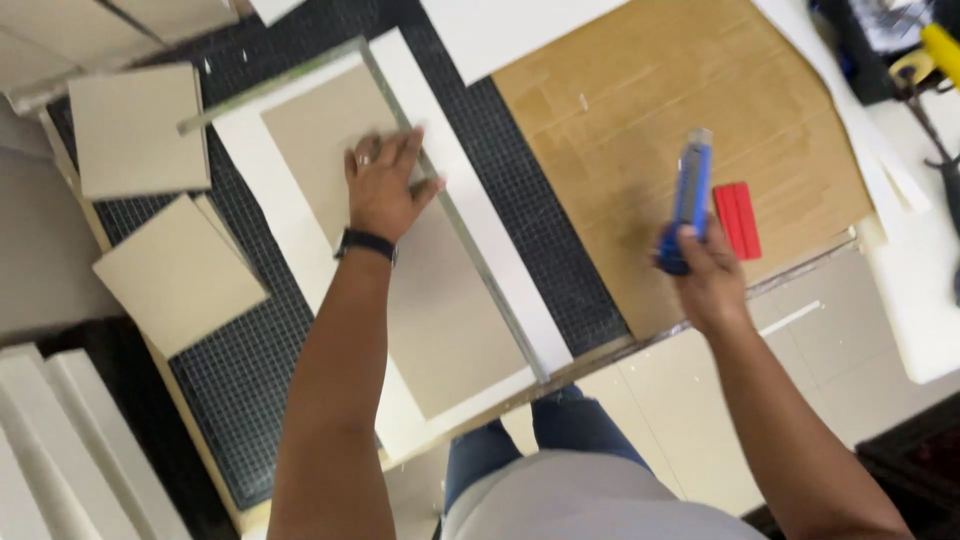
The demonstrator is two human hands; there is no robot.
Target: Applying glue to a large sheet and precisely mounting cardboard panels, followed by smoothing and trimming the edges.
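Observation:
My left hand (385, 185) lies flat, fingers spread, on a beige board (440, 310) that rests on a larger white sheet (290, 240). A metal L-shaped square (470, 245) runs along the board's right edge, just beside my fingertips. My right hand (705, 275) is closed around a blue utility knife (692, 195), held above a brown cardboard sheet (680, 120). A small red block (738, 220) lies on the cardboard next to the knife.
A dark gridded cutting mat (240, 370) covers the table. Two cut beige squares (135, 130) (180, 275) lie at left. White foam strips (70, 450) sit at lower left. Tools with a yellow handle (935, 55) are at the top right.

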